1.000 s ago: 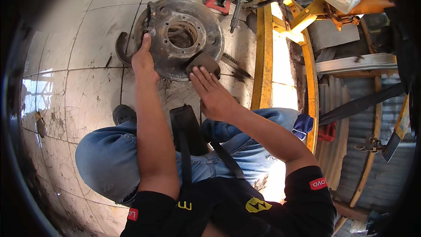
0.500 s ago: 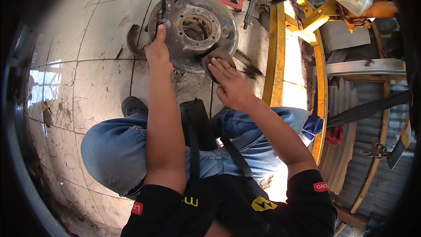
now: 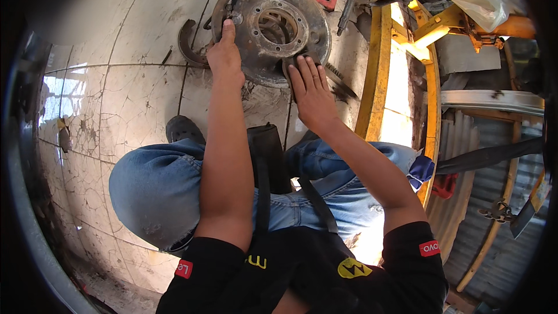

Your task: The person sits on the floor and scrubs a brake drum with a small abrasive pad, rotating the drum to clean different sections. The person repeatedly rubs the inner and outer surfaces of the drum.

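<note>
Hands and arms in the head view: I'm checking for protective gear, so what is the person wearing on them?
Nothing protective. The left hand and right hand are bare, no gloves, and both forearms are uncovered. The short black sleeves end above the elbows, each with a small red patch bearing white lettering. No watch, rings or wristbands show.

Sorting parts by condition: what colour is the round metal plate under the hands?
Rusty brown-grey, dark with grime: the round backing plate, seen best in the head view.

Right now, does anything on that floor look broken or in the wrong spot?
Yes. The floor tiles are cracked all over and stained. A curved brake shoe lies loose on the floor beside the rusty round brake plate, which both hands, left and right, are touching.
</note>
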Tool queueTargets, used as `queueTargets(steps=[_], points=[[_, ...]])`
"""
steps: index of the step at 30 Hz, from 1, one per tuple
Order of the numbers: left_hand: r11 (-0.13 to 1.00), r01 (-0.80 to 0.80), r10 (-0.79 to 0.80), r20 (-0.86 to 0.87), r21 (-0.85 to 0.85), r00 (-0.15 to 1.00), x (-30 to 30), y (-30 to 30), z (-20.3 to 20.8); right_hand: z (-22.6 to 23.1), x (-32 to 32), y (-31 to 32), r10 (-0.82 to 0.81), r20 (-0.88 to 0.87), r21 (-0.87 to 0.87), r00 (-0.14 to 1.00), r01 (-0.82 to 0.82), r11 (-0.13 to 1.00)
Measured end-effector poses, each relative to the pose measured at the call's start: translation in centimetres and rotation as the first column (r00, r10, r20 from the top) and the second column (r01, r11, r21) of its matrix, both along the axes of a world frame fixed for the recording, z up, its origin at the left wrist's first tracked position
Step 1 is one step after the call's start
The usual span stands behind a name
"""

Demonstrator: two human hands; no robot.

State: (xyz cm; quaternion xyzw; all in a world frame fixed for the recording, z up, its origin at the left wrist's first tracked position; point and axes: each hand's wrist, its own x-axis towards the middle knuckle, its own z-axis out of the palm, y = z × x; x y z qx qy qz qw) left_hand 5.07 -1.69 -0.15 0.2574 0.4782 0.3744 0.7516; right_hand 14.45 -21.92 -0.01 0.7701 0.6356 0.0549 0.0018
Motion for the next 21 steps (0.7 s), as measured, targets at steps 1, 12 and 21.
queueTargets(steps=[1, 12, 21], points=[[1.0, -0.009, 0.009, 0.003, 0.01, 1.0, -0.1, 0.1, -0.3, -0.4, -0.7, 0.6, -0.053, -0.013, 0.026, 0.999, 0.054, 0.998], [0.998, 0.063, -0.064, -0.04, -0.006, 0.997, 0.1, -0.4, 0.8, -0.6, -3.9, 2.6, -0.195, -0.026, 0.025, 0.98, 0.196, 0.98], [1.0, -0.003, 0.004, -0.113, 0.011, 0.994, 0.8, -0.3, -0.2, -0.9, -4.2, 2.9, -0.221, -0.024, 0.087, 0.975, 0.223, 0.971]])
